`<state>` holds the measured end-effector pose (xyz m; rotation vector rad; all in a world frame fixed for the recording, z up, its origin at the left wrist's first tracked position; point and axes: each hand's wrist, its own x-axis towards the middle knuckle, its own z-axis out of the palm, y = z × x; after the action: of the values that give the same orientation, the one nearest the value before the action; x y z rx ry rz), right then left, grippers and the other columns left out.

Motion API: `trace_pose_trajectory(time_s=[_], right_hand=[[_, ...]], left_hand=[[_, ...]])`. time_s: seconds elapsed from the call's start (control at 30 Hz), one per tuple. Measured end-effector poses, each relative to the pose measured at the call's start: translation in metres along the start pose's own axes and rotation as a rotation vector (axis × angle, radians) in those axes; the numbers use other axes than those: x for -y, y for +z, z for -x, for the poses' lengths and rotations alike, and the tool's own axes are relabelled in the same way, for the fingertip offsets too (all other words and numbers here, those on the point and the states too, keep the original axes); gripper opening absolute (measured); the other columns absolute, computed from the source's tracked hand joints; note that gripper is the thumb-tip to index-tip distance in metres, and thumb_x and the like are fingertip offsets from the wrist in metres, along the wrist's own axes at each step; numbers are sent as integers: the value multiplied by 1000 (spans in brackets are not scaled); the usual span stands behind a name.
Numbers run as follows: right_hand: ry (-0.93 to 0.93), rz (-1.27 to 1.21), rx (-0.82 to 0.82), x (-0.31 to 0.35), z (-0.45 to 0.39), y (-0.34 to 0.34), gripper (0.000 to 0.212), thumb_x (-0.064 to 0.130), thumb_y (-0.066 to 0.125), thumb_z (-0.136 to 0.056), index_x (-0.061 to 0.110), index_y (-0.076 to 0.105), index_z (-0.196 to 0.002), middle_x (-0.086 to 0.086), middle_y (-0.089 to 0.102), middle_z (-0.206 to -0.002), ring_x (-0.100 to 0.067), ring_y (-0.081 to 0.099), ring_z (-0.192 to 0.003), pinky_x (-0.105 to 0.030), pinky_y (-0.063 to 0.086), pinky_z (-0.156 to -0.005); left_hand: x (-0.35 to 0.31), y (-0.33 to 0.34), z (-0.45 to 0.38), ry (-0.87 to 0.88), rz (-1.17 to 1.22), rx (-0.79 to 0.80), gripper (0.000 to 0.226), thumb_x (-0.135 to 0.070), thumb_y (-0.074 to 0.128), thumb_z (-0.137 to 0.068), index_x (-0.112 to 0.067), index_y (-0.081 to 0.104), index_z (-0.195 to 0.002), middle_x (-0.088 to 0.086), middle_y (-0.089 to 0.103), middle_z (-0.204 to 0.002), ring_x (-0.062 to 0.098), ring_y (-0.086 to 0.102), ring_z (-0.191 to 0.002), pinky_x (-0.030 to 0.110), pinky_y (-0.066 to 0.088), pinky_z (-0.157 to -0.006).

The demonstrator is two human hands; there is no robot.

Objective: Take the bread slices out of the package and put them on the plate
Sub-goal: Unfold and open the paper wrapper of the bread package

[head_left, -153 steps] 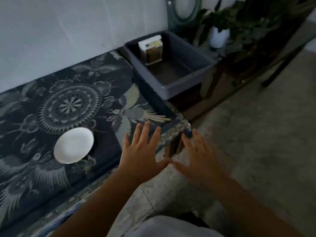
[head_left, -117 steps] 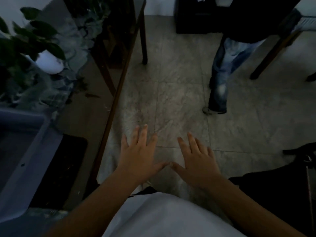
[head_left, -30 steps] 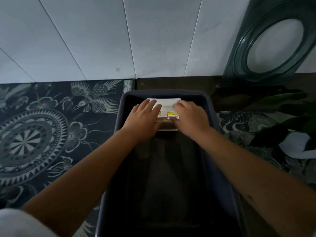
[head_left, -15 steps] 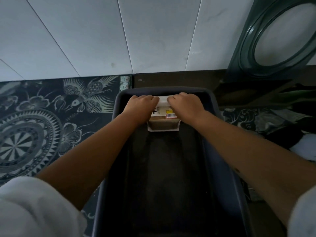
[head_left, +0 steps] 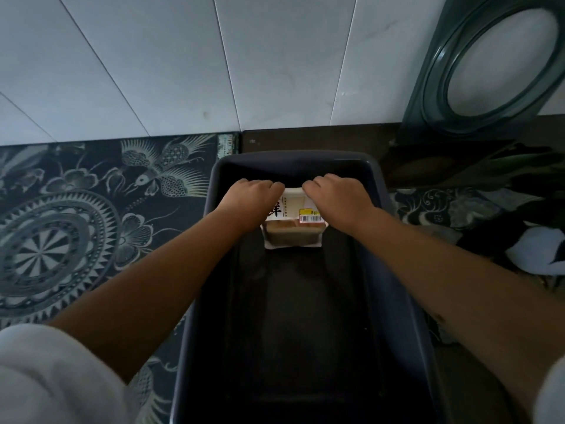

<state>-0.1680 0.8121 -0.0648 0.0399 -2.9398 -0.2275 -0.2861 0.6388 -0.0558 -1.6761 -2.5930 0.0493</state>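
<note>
Bread package (head_left: pixel 293 223) stands at far end of dark bin (head_left: pixel 394 270); white wrapper, black lettering, yellow barcode sticker, brown bread visible through clear lower window; left hand (head_left: pixel 252 200) and right hand (head_left: pixel 336 198) curl fingers over its top edge, gripping it.

Short white sleeves (head_left: pixel 52 371) at both shoulders; forearms, hands bare.
</note>
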Motion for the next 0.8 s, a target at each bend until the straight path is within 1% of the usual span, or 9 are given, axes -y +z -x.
trace_pose_trajectory(time_s=[0.07, 0.2, 0.27, 0.33, 0.4, 0.5, 0.6, 0.67, 0.8], right_hand=[[-4, -9, -28, 8, 14, -7, 27, 23, 75, -80, 14, 63, -102, -7, 69, -87, -21, 63, -71, -28, 37, -47], [16, -82, -18, 42, 62, -25, 35, 28, 78, -75, 15, 62, -103, -5, 68, -90, -21, 63, -74, -28, 45, -52], [3, -111, 0, 61, 91, -35, 41, 31, 81, -69, 15, 62, -102, -6, 68, -88, -21, 62, -73, -28, 41, -53], [-4, -128, -17, 78, 117, -46, 42, 31, 82, -65, 15, 62, -98, -5, 66, -84, -21, 61, -69, -27, 34, -52], [-2, -133, -39, 94, 141, -54, 36, 28, 79, -67, 16, 61, -95, -4, 65, -80, -22, 60, -67, -27, 33, -50], [-8, -139, -64, 119, 172, -60, 26, 28, 72, -71, 16, 62, -93, -3, 65, -78, -22, 60, -65, -29, 36, -49], [-4, -152, -50, 139, 199, -63, 29, 27, 74, -69, 18, 60, -92, -2, 64, -77, -21, 59, -66, -28, 36, -49], [9, -155, -21, 149, 213, -65, 30, 27, 75, -70, 19, 59, -94, -1, 64, -79, -20, 59, -67, -30, 40, -50], [91, -131, 74, 163, 230, -64, 33, 33, 75, -77, 19, 61, -104, -1, 69, -88, -19, 62, -75, -32, 50, -57]], left_hand=[[-8, -3, 15, 11, 2, -15, 33, -12, 63, -84, -15, 56, -116, 5, 68, -102, 26, 66, -91, 38, 47, -74], [-34, -11, 66, 15, 71, 11, 43, -20, 72, -78, -19, 55, -117, 2, 68, -106, 23, 65, -94, 37, 47, -78], [-50, -14, 98, 24, 95, 24, 48, -24, 75, -75, -20, 55, -119, 3, 67, -110, 23, 65, -98, 37, 47, -79], [-66, -18, 128, 35, 128, 0, 44, -24, 74, -76, -19, 57, -117, 4, 68, -109, 25, 66, -97, 38, 48, -77], [-83, -20, 157, 41, 167, -26, 40, -24, 73, -77, -17, 59, -114, 5, 69, -106, 26, 66, -94, 39, 48, -74], [-104, -19, 194, 32, 197, -31, 40, -24, 74, -77, -17, 60, -114, 5, 70, -105, 26, 67, -93, 39, 51, -73], [-121, -18, 224, 35, 207, -44, 40, -19, 77, -72, -14, 63, -109, 7, 72, -98, 29, 69, -85, 41, 54, -68], [-129, -15, 238, 37, 217, -39, 38, -17, 76, -70, -12, 64, -106, 8, 72, -92, 32, 69, -81, 41, 54, -65], [-139, -3, 250, 42, 191, 30, 44, -21, 67, -80, -20, 51, -121, 3, 67, -109, 27, 64, -97, 41, 51, -79]])
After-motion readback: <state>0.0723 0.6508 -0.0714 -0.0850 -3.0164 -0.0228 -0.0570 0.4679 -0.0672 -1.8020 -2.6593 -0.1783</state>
